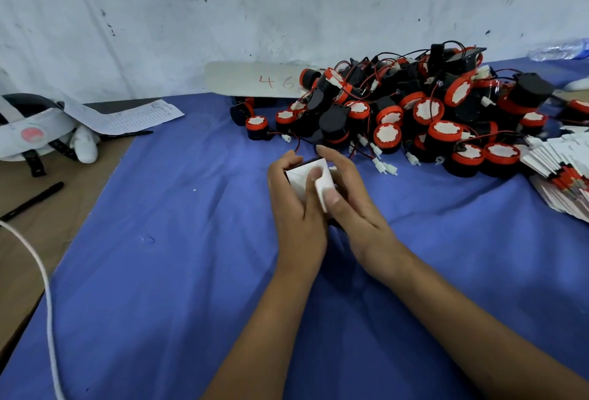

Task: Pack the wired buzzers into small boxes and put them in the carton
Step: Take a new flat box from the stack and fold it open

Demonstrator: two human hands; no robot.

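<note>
Small box [307,176] gripped between left hand [298,208] and right hand [347,195], corner pointing away

Both hands meet over a blue cloth [178,256] at centre. The left hand [298,208] and right hand [353,205] grip a small white box [307,176] between them, right thumb pressing its flap. Behind lies a heap of black-and-red wired buzzers [414,112]. A stack of flat white boxes [561,173] sits at right. A printed sheet [127,117] and a black pen [32,202] lie at left.
</note>
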